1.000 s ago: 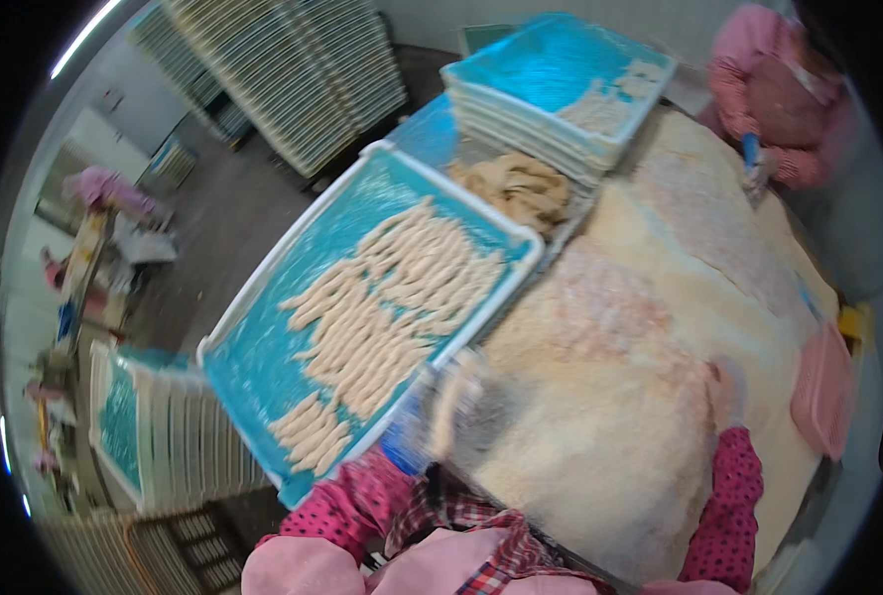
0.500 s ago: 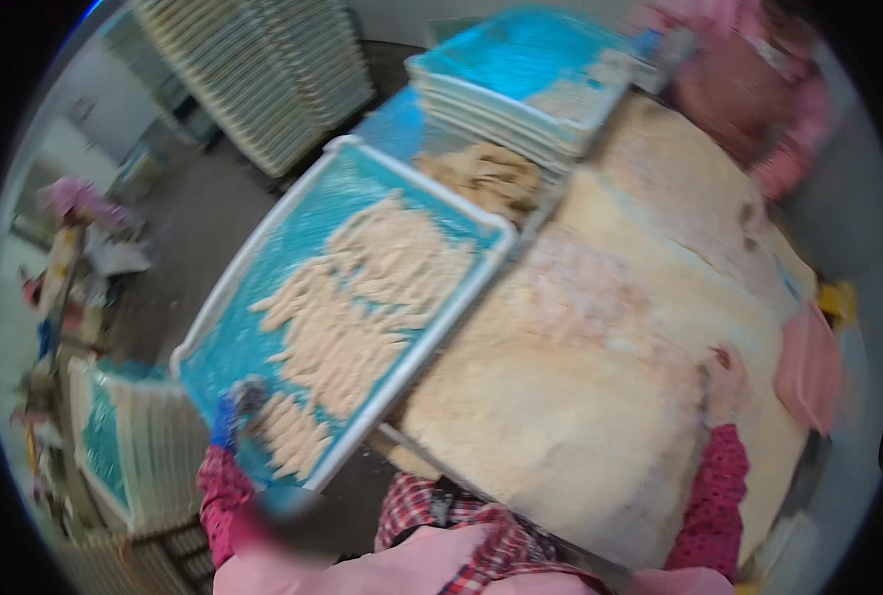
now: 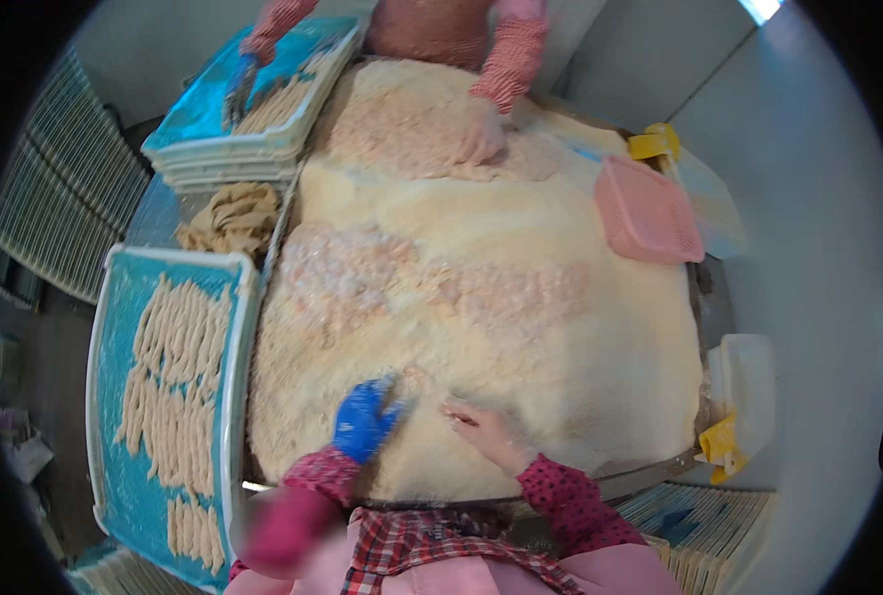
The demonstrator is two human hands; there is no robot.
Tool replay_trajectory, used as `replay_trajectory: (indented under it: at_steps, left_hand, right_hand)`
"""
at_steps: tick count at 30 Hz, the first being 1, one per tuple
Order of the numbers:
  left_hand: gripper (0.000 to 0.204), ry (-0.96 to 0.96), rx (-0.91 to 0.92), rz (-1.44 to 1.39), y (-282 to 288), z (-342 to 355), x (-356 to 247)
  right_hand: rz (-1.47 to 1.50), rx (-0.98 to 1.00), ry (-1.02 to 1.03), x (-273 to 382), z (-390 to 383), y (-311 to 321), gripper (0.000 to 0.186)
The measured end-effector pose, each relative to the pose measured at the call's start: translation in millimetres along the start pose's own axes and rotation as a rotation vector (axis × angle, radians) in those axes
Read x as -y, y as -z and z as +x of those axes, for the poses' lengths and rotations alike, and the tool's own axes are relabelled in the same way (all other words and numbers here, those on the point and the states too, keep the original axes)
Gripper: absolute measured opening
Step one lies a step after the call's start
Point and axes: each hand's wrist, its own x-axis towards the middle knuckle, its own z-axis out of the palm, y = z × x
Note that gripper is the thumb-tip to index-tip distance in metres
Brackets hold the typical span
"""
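My left hand (image 3: 365,421), in a blue glove, is low over the pale breading crumbs (image 3: 481,367) on the table, its fingers apart. Just beyond its fingertips lies a small pinkish strip of raw meat (image 3: 417,377). To the right, my bare right hand (image 3: 491,434) reaches leftward at the crumb surface with loosely bent fingers and nothing visible in them. Two patches of pinkish raw meat pieces (image 3: 347,273) lie on the crumbs farther out. Left of the table, a white tray (image 3: 243,387) lined with blue film carries rows of coated strips (image 3: 169,416).
Across the table a co-worker's bare hand (image 3: 481,134) presses into more meat; their gloved hand (image 3: 238,94) is over stacked trays (image 3: 233,169). A tan cloth (image 3: 231,220) lies between the trays. At the right edge are a pink basket (image 3: 650,213) and a white container (image 3: 749,382).
The view has swung round toward the table. My left hand has left the tray and come over the crumbs. My right hand has moved nearer to it.
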Motion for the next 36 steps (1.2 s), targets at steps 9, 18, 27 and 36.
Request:
replay_trajectory:
  at_steps: [9, 18, 27, 36]
  left_hand:
    - [0.038, -0.419, 0.229, 0.136, -73, 13, -45]
    - [0.023, -0.208, 0.341, 0.175, -36, 13, -45]
    - [0.022, 0.004, 0.244, 0.429, 30, -20, 31]
    - [0.040, 0.095, 0.245, 0.149, 6, 0, 27]
  right_hand:
    - [-0.297, -0.647, 0.287, -40, 146, 96, 0.022]
    - [-0.595, -0.352, 0.593, 13, 173, 43, 0.014]
    - [-0.253, -0.128, 0.588, 13, 78, 34, 0.011]
    - [0.491, -0.416, -0.030, -29, -5, -9, 0.028]
